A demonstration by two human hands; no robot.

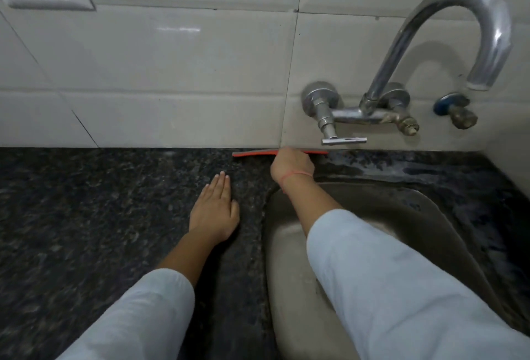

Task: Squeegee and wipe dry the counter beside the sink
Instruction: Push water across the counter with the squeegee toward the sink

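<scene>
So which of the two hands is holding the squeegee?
The right hand, closed on the red squeegee against the wall; the left hand lies flat and empty on the counter.

I see a counter (100, 202) of black granite, speckled all over with grey and brownish flecks. Left of the sink (286, 245), which is dull grey steel with darker smudges, that speckle runs unbroken. Behind the sink, an orange-red squeegee (252, 153) lies along off-white glossy wall tiles (172, 58). My right wrist carries a thin red thread (296, 175); both sleeves (401, 288) are pale blue-grey. Above the sink, the tap (447, 29) is silver chrome.
</scene>
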